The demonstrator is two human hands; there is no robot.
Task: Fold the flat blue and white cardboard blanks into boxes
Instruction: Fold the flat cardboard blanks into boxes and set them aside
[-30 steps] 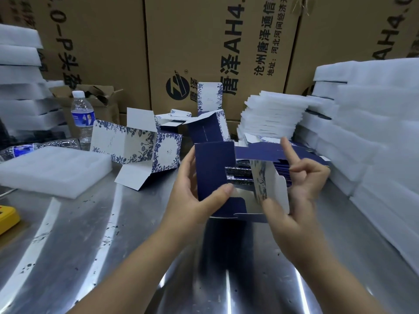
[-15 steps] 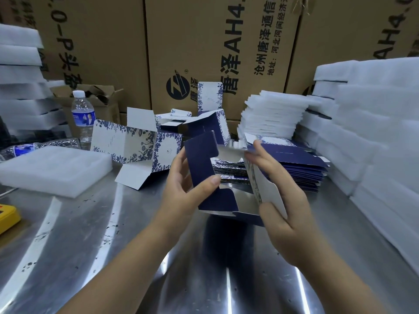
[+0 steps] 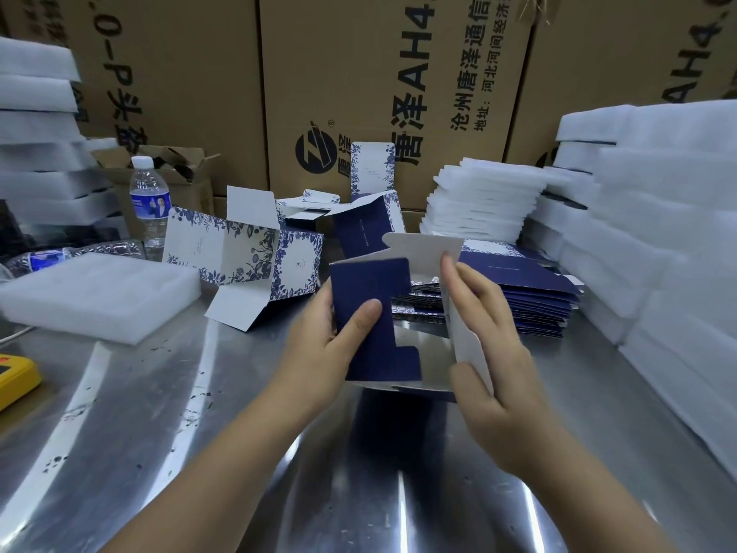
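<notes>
From the head camera, both hands hold one half-folded box [image 3: 383, 325] just above the steel table [image 3: 159, 413], in the middle of the view. The left hand [image 3: 323, 353] grips the navy side panel, thumb pressed flat on the outer face and fingers tucked behind it. The right hand [image 3: 490, 353] clasps the white flap on the opposite side, thumb low on the inner face, fingers spread along the outside edge, one fingertip reaching up near the flap's top. The box is open toward the camera; its white inside shows, and a rounded white flap stands up at the back.

Just behind the right hand lies a stack of flat blanks [image 3: 530, 289], navy faces up. Behind the left hand sit folded boxes [image 3: 247, 257] with blue floral print, their flaps hanging open, and another navy box [image 3: 367, 229] beyond them.

A foam pad [image 3: 95, 297] lies at the left of the table, a water bottle [image 3: 149, 201] stands upright behind it, and a yellow object [image 3: 16, 377] pokes in at the left edge. White foam sheets are stacked high on the right [image 3: 658, 241], in a lower pile at centre-right [image 3: 478, 205], and on the left [image 3: 36, 125]. Brown cartons [image 3: 359, 73] with printed lettering form a wall at the back.
</notes>
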